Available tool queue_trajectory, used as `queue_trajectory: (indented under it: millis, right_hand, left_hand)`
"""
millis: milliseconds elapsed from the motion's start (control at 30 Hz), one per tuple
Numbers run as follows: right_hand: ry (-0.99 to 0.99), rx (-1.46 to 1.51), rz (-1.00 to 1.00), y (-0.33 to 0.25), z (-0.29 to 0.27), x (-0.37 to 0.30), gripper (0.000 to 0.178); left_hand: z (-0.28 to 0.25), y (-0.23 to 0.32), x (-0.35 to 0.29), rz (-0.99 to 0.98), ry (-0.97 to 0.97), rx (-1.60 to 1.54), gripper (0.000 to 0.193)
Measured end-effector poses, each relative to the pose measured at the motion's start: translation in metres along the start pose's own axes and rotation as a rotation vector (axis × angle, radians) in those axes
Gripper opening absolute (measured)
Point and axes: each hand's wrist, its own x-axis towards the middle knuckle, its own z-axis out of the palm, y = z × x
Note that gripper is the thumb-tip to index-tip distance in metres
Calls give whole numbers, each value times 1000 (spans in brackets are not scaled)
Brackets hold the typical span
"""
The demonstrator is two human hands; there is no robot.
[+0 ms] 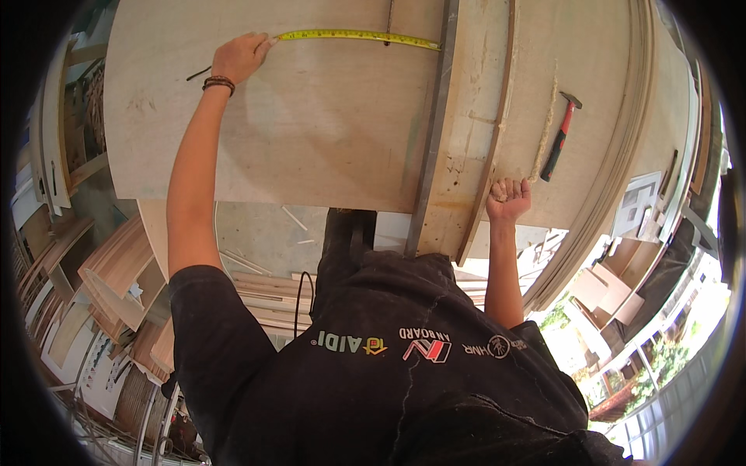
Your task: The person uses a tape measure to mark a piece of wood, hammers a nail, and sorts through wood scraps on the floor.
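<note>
Head view: my left hand (pixel 242 59) pinches the tape (pixel 346 34), well in from the counter's (pixel 311 147) near edge, stretched to the bar (pixel 436 116); right hand (pixel 509 200) clenched, contents unclear. Measuring, I judge; next move calls for careful reading.

light: daylight glare lower right, blown out | wooden panel (pixel 334 101): moderately bright, soft shadow | black shirt (pixel 311 388): deep, detail muted | edges: fisheye bend, 4 black corners | outer rim: soft, less crisp
</note>
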Motion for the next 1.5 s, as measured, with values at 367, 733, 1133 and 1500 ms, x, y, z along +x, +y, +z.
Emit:
queue_trajectory:
  millis: [367, 733, 1133, 1500]
  right_hand:
    - [-53, 39, -7, 3, -7, -6, 51]
    - [6, -1534, -888, 54, 20, -18, 45]
    - [57, -1961, -853, 56, 43, -31, 57]
    - [60, -1948, -899, 61, 50, -39, 56]
  left_hand:
    - [8, -8, -1, 25, 81, -1, 45]
    - [3, -3, -4, 2, 63, -32, 42]
    - [0, 1, -5, 2, 101, -23, 43]
    - [-6, -2, -6, -4, 69, -22, 43]
